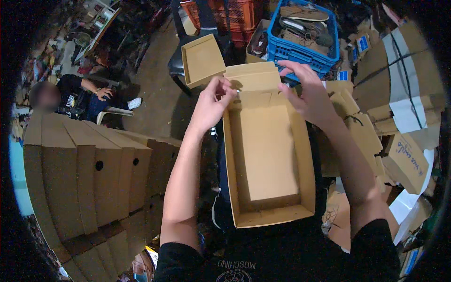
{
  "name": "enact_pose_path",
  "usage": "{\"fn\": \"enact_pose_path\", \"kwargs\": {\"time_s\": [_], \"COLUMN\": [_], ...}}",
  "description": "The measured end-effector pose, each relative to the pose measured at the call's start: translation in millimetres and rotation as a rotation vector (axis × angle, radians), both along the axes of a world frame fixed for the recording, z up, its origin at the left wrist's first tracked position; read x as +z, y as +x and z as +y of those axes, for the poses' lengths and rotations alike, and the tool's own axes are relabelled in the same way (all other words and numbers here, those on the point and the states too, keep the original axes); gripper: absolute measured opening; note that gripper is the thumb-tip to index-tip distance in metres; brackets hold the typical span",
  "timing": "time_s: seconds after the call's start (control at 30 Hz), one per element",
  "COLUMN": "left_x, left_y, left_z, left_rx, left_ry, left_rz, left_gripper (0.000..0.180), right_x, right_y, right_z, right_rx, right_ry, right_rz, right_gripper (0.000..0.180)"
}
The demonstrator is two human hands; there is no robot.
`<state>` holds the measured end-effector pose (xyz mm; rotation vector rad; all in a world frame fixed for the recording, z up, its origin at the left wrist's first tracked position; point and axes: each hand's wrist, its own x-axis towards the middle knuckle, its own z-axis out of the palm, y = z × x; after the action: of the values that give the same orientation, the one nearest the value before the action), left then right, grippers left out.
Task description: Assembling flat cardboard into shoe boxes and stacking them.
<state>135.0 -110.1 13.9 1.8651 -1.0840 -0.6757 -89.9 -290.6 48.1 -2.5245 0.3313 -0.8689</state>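
Observation:
A brown cardboard box point(268, 155) without a lid rests on my lap, its long side pointing away from me. Nothing lies inside it. At its far end, a folded end flap point(253, 77) stands up beyond the wall. My left hand point(215, 102) pinches the box's far left corner, thumb and fingers together. Around the far right corner my right hand point(307, 96) has its fingers spread, with the thumb close to the flap's edge. Whether that thumb touches the cardboard I cannot tell.
Stacked cardboard boxes point(112, 174) rise at my left. Ahead, a shallow cardboard lid point(203, 61) lies on a black chair point(176, 63). A blue crate point(305, 51) holds shoes, near an orange crate point(242, 16). More cartons point(406, 162) crowd the right. A person point(80, 98) sits far left.

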Motion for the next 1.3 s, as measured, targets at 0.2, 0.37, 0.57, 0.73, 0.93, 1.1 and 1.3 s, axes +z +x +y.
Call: {"fn": "enact_pose_path", "kwargs": {"time_s": [0.2, 0.37, 0.57, 0.73, 0.93, 1.1, 1.3], "left_x": [-13.4, -26.5, -31.2, -28.4, -34.7, -39.6, -43.1], "left_y": [-5.8, -5.6, 0.4, -1.9, 1.8, 3.7, 4.1], "left_z": [-3.9, -3.4, -5.6, -7.4, -8.7, -11.2, -13.0], "left_rx": [0.065, 0.122, 0.14, 0.131, 0.112, 0.084, 0.083], "left_ry": [-0.096, -0.159, -0.162, -0.108, -0.13, -0.167, -0.193], "left_rz": [-0.004, 0.059, 0.074, 0.097, 0.106, 0.15, 0.183], "left_gripper": [0.018, 0.02, 0.023, 0.019, 0.015, 0.013, 0.013], "right_x": [-63.6, -82.9, -78.3, -84.4, -81.8, -84.9, -81.2], "right_y": [0.5, 5.9, 8.8, 10.7, 13.8, 14.7, 14.6], "right_z": [-36.9, -41.0, -40.6, -43.1, -43.5, -45.3, -43.1], "right_rx": [0.01, 0.153, 0.099, 0.149, 0.147, 0.137, 0.152], "right_ry": [0.681, 0.801, 0.806, 0.838, 0.767, 0.745, 0.766], "right_rz": [0.23, 0.096, 0.13, 0.089, 0.121, 0.129, 0.145], "right_gripper": [0.045, 0.05, 0.049, 0.044, 0.037, 0.031, 0.026]}}
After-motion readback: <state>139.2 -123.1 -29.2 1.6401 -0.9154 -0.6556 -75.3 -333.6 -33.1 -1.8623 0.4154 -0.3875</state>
